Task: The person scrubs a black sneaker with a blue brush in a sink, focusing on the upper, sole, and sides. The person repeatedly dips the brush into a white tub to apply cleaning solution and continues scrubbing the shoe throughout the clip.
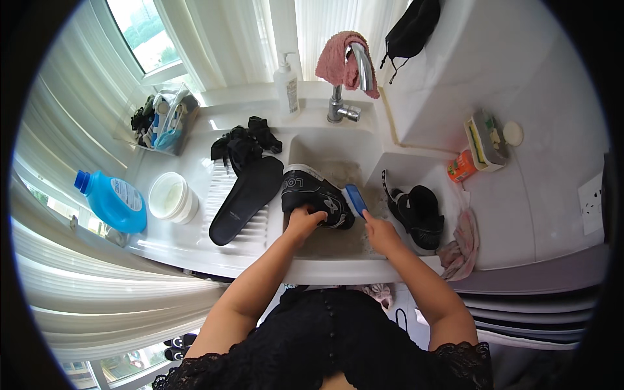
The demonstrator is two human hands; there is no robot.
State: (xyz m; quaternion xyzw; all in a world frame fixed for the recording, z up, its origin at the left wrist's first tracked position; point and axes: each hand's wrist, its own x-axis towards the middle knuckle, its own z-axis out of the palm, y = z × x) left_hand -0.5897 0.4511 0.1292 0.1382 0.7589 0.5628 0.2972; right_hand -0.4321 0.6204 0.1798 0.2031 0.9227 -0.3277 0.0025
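A black shoe (311,192) with white trim lies in the white sink basin (331,153). My left hand (304,220) grips it from the near side, holding it steady. My right hand (380,235) holds a blue scrubbing brush (355,199) pressed against the shoe's right end. A second black shoe (416,211) rests on the sink's right ledge, just beyond my right hand. On the ribbed drainboard to the left lies a black insole (247,197), with black laces (246,142) bunched behind it.
A chrome faucet (354,91) draped with a pink cloth (338,60) stands behind the basin beside a white pump bottle (286,88). At left are a blue detergent bottle (112,201) and a white tub (172,197). A pink rag (461,244) hangs right.
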